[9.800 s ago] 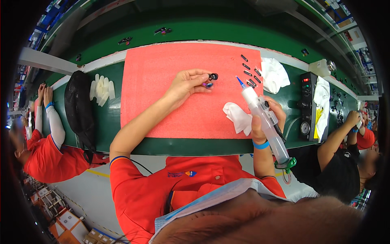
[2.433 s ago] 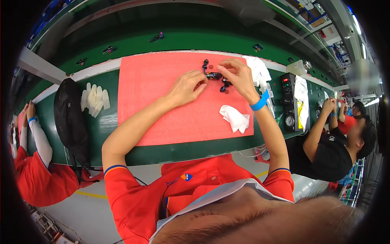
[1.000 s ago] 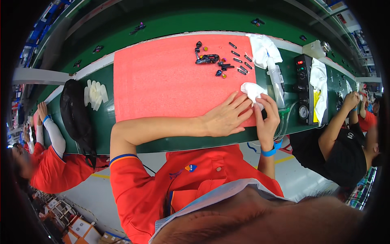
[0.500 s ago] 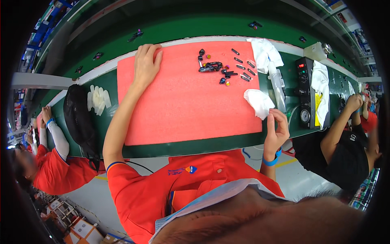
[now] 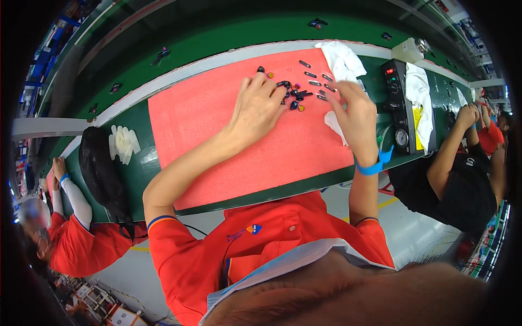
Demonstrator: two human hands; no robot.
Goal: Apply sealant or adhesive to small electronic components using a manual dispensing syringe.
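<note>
My left hand point(image 5: 256, 106) reaches over the pink foam mat point(image 5: 234, 157), its fingers bent and apart at a cluster of small black parts point(image 5: 287, 88). Some of these parts are hidden under its fingertips. Close by lie small round pieces with purple and gold faces, among them a gold one point(image 5: 301, 108). To the right, my right hand point(image 5: 356, 114) hangs with thumb and fingers apart beside several short black bars point(image 5: 315, 83). I cannot see anything between its fingers. A white cloth point(image 5: 333, 124) is partly covered by that hand.
At the far right of the mat lies another white cloth point(image 5: 342, 58). A black control box point(image 5: 396, 89) with a gauge and a clear bottle point(image 5: 408, 50) stand beyond. Pale finger cots point(image 5: 124, 143) and a black pouch point(image 5: 100, 168) lie left. Co-workers sit on both sides.
My left hand has moved right from the mat's far left edge to the black parts. My right hand has risen from the cloth near the mat's right edge to the bars.
</note>
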